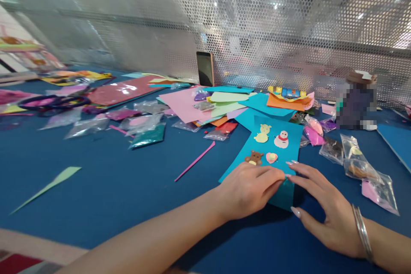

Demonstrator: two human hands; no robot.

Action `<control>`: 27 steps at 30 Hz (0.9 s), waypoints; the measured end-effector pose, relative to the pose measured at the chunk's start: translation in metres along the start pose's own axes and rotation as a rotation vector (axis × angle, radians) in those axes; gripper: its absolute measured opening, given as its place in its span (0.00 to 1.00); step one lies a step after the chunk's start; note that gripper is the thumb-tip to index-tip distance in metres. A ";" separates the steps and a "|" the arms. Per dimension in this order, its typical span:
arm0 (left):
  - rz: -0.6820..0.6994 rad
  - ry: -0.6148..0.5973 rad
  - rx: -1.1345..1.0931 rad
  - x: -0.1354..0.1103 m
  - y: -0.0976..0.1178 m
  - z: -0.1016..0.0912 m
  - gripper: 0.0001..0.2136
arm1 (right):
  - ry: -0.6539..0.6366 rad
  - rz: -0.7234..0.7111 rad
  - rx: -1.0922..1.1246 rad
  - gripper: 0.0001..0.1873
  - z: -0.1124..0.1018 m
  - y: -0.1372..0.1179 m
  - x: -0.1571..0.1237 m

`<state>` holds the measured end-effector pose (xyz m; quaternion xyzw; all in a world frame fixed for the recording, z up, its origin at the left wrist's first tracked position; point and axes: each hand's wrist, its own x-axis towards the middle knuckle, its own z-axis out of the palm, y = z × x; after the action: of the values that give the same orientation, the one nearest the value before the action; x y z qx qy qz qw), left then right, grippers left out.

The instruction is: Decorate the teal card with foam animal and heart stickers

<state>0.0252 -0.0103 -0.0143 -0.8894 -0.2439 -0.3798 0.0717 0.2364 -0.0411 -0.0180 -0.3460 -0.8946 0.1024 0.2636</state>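
Observation:
A bright blue paper sheet (285, 199) lies on the dark blue table with paper cutouts on it. These are a pale yellow animal (262, 133), a white snowman with a red scarf (281, 139), a brown bear (254, 157) and a pink heart (271, 157). My left hand (248, 188) is over the sheet's lower part, fingers bent and pressed together near the right edge; whatever they pinch is hidden. At that edge my right hand (327, 209), wearing silver bangles, has its fingers spread, with fingertips near the left hand's fingers.
A phone (205, 69) leans upright against the perforated metal panel (282, 25). Coloured paper sheets (183, 105) and small plastic bags (147, 136) spread across the back. A pink strip (195, 162) and a green strip (53, 186) lie left. More bags (362, 169) lie right, below a blurred object (355, 105).

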 end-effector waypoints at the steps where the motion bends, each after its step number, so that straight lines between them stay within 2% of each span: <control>1: 0.001 -0.003 -0.007 0.000 0.000 0.000 0.06 | 0.000 -0.004 -0.001 0.24 0.000 0.000 0.000; 12: 0.001 -0.024 -0.029 0.000 0.001 -0.002 0.06 | 0.003 -0.007 -0.022 0.24 -0.002 -0.001 0.001; 21: 0.044 -0.002 0.015 0.001 0.000 -0.003 0.10 | -0.006 0.021 0.005 0.31 0.000 0.001 0.000; 27: 0.021 -0.009 -0.049 0.001 -0.001 -0.002 0.08 | -0.004 0.002 0.005 0.29 -0.001 0.000 0.000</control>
<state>0.0235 -0.0094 -0.0126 -0.8952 -0.2253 -0.3810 0.0527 0.2363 -0.0412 -0.0169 -0.3458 -0.8945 0.1057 0.2627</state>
